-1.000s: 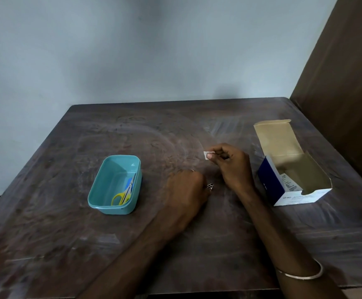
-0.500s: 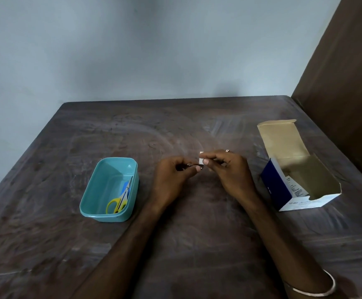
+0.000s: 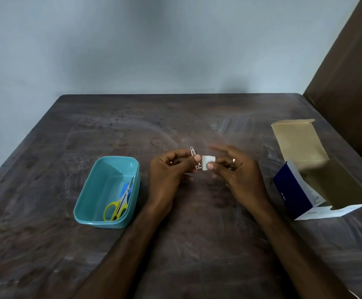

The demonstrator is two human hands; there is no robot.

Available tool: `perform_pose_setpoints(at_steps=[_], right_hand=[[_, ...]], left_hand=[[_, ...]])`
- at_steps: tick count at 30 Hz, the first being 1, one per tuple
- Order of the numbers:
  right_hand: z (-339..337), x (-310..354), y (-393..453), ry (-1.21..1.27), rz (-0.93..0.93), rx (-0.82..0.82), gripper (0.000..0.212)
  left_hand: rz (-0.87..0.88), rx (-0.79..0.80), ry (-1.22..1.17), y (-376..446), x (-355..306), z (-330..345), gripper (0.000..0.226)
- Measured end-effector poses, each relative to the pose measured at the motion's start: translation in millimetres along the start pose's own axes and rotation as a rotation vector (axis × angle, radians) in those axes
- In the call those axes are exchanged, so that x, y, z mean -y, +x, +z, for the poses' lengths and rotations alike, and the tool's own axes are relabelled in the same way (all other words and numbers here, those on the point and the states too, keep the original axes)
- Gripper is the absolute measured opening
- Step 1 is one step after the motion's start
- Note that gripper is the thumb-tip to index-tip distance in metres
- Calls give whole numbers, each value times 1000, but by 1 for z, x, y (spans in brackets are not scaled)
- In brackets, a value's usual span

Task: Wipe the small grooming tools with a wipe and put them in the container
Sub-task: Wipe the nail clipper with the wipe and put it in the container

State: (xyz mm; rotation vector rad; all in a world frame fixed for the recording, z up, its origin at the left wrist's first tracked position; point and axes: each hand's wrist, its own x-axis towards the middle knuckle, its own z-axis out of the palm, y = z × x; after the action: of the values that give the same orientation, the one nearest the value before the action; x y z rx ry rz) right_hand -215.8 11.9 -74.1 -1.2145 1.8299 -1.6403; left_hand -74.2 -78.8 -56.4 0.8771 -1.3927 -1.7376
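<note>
My left hand (image 3: 168, 169) pinches a small metal nail clipper (image 3: 195, 159) upright above the middle of the table. Right beside it, my right hand (image 3: 236, 171) pinches a small white wipe (image 3: 208, 162) between thumb and fingers, its other fingers spread. The wipe touches the clipper's lower end. A teal plastic container (image 3: 83, 203) stands on the table to the left of my hands. Inside it lie yellow-handled scissors (image 3: 119, 203) and a blue tool (image 3: 125, 189) partly hidden under them.
An opened blue and white cardboard box (image 3: 294, 190) lies on its side at the right, flap up. The dark wooden table (image 3: 197, 244) reaches a pale wall at the back; a brown panel (image 3: 348, 72) rises on the right.
My left hand picked the clipper off the table and raised it to the wipe. Both hands lifted and met above the table's middle; the clipper now stands upright.
</note>
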Motion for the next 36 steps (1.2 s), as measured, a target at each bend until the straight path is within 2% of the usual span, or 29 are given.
perform_pose_setpoints(at_steps=[2, 6, 10, 15, 20, 23, 27, 31, 36], right_hand=[[-1, 4, 0, 76, 45, -29, 36], [-2, 3, 1, 217, 125, -35, 11], [-2, 4, 0, 259, 161, 61, 13], [-1, 6, 0, 275, 202, 100, 23], [-3, 11, -3, 224, 216, 182, 24], [-4, 11, -2, 205, 202, 159, 17], [-6, 9, -1, 192, 203, 109, 15], [-6, 10, 0, 191, 226, 139, 7], [-7, 11, -1, 190, 222, 174, 9]], left_hand=[[-30, 16, -26, 2, 1, 0, 20], [-106, 79, -89, 3, 3, -1, 21], [-157, 138, -132, 3, 4, 1, 17], [-161, 177, -134, 3, 5, 0, 23], [-194, 222, -105, 3, 3, -1, 22], [-229, 282, -111, 2, 1, -4, 20], [-241, 384, -111, 1, -1, -4, 29], [-187, 372, -52, 0, 2, -3, 30], [-149, 341, -14, 0, 4, -3, 32]])
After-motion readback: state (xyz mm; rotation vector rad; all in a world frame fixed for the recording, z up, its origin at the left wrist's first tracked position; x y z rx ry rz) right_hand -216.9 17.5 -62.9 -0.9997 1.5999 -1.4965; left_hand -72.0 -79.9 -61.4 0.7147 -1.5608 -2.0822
